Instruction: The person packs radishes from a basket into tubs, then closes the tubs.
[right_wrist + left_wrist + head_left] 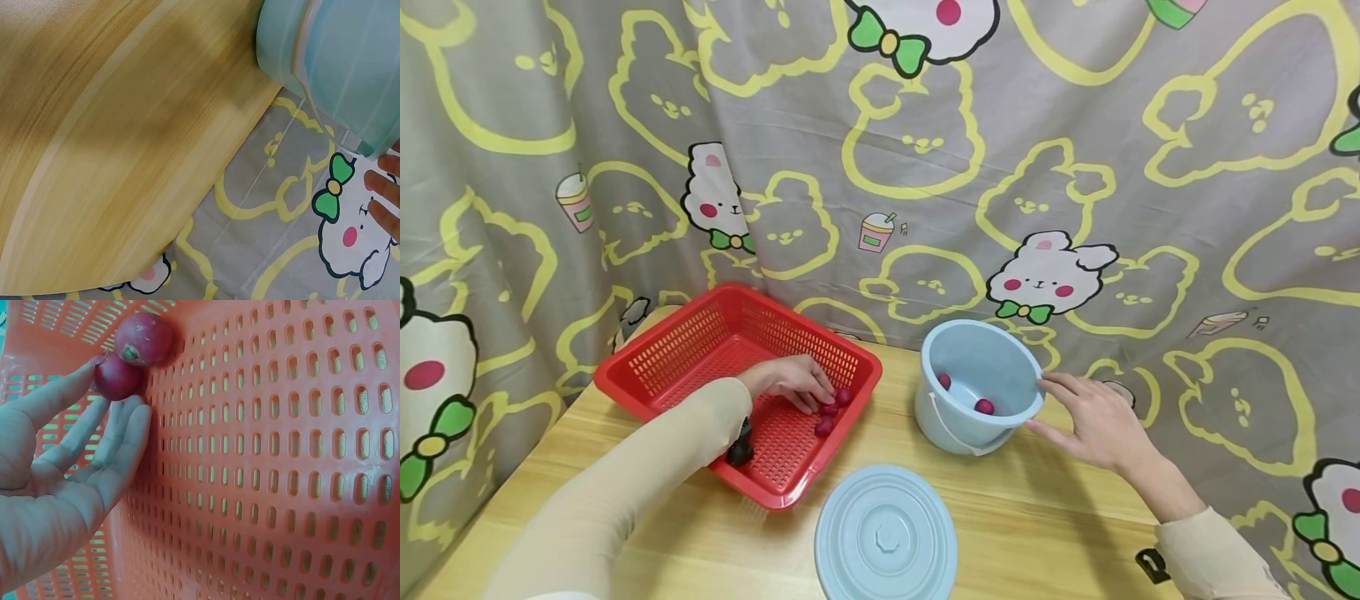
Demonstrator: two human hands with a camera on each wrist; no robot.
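My left hand (797, 382) reaches into a red slotted plastic basket (805, 492) at its right end. In the left wrist view, its thumb and fingertips pinch a small red radish (117, 378), which touches another radish (147, 339). The head view shows a few radishes (824, 426) clustered by those fingers. My right hand (1097, 421) touches the rim of a light blue bucket (951, 429) on its right side, fingers extended. Inside the bucket lie two radishes (984, 407). In the right wrist view only some fingertips (381, 187) show beside the bucket's rim.
A round blue lid (887, 533) lies flat on the wooden table (1037, 517), in front of the basket and bucket. The bucket's white handle (955, 437) hangs down its front. Behind the table hangs a grey patterned curtain (925, 225).
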